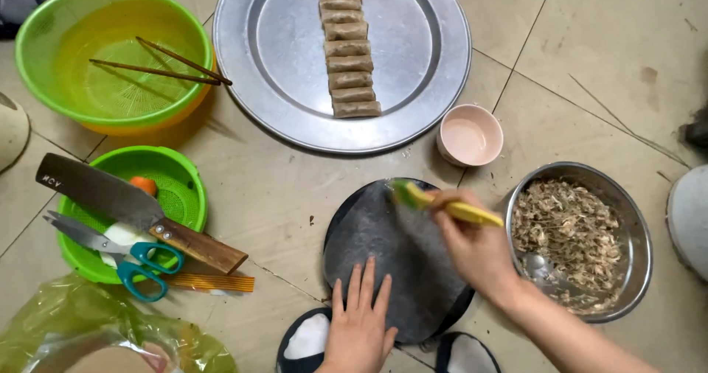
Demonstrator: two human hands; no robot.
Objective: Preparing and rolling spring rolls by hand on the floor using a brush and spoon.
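Right hand (472, 244), at centre right of the frame, is clenched around a yellow brush (442, 205), its green tip touching the upper edge of a thin translucent wrapper (402, 259). That wrapper lies spread over a dark round board (346, 225) at lower centre. Left hand (359, 321) rests flat on the wrapper's lower part, fingers stretched and holding nothing, pressing the sheet down.

Just right of the board stands a metal bowl (634, 218) with shredded brownish filling (568, 233) and a spoon lying in it. Above the board, near its upper right, sits a small pink bowl (470, 136). At top centre a large round metal tray (273, 71) carries a column of finished brown rolls (346, 49), laid side by side.

At upper left a green strainer (44, 26) holds two chopsticks (158, 67). Below it, a smaller green basket (181, 185) bears a cleaver (110, 196) with a wooden handle and teal-handled scissors (133, 259). A crumpled clear plastic bag (81, 329) fills the lower left corner.
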